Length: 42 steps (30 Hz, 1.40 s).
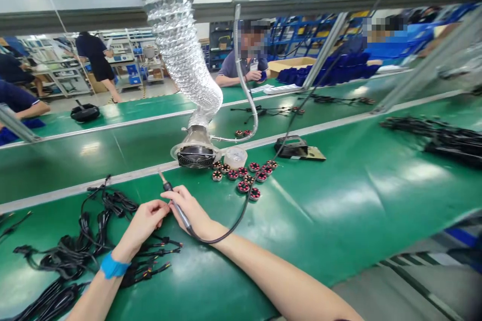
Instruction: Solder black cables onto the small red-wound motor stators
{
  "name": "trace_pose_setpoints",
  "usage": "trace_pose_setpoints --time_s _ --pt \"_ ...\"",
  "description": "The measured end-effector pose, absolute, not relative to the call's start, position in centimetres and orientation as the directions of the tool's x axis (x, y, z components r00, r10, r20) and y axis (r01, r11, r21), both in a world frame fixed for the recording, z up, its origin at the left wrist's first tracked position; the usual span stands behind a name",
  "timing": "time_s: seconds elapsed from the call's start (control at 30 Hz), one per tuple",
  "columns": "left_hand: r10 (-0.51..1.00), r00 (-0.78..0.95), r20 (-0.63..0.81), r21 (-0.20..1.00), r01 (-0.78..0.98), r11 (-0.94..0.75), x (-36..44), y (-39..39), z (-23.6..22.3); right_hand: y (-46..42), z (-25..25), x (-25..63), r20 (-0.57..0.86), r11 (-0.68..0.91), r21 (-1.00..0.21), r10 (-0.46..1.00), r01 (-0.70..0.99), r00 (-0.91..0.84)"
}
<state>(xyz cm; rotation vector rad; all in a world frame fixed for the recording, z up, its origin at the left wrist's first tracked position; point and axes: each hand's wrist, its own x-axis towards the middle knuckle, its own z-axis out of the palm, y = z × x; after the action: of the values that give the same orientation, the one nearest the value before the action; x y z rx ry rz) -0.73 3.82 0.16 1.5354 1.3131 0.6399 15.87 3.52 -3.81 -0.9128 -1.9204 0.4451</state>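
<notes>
My right hand [193, 209] is closed around a soldering iron [182, 214], its tip pointing up and away to the left. The iron's black cord [241, 213] loops over my right forearm and rises past the motor parts. My left hand [151, 216], with a blue band [114, 265] at the wrist, is pinched shut against the right fingertips; whatever it holds is hidden. Bundles of black cables [70, 256] lie beside and beneath my left arm, several with bared coloured wire ends [156, 272]. Several small round motor stators [243, 187] with red or copper windings sit beyond my right hand.
A fume fan [196, 155] on a silver duct [171, 35] hangs just beyond my hands. Near it are a roll of tape [235, 157] and a black soldering stand [291, 147]. More cables [440, 138] lie far right. A co-worker [244, 62] sits across the green bench.
</notes>
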Motion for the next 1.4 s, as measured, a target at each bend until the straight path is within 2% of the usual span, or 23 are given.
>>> trace_pose_setpoints --time_s 0.43,0.53,0.77,1.0,1.1,1.3,1.4 --pt "0.885 0.382 -0.268 0.883 0.465 0.067 -0.6 3.7 1.2 2.0 -3.8 16.0 0.551 0.565 -0.701 0.816 0.436 -0.172" --pt "0.878 0.390 -0.276 0.889 0.451 0.079 -0.7 3.7 1.0 1.8 -3.9 15.8 0.556 0.563 -0.637 0.808 0.526 -0.192" --pt "0.869 0.376 -0.322 0.886 0.442 0.137 -1.6 4.2 -0.2 1.7 -4.3 15.4 0.575 0.589 -0.373 0.753 0.717 -0.319" --pt "0.849 0.377 -0.371 0.891 0.402 0.211 -1.6 4.5 -0.5 1.3 -4.1 15.4 0.572 0.602 -0.330 0.740 0.727 -0.354" --pt "0.871 0.331 -0.362 0.889 0.404 0.216 -1.1 4.4 -0.2 1.6 -4.3 15.5 0.585 0.615 -0.378 0.738 0.692 -0.337" --pt "0.912 0.282 -0.299 0.898 0.406 0.169 -0.1 3.6 0.8 1.6 -4.6 15.7 0.595 0.580 -0.670 0.793 0.464 -0.132" --pt "0.919 0.258 -0.299 0.905 0.381 0.188 -0.3 3.6 0.7 1.7 -4.8 15.9 0.583 0.579 -0.722 0.804 0.379 -0.117"
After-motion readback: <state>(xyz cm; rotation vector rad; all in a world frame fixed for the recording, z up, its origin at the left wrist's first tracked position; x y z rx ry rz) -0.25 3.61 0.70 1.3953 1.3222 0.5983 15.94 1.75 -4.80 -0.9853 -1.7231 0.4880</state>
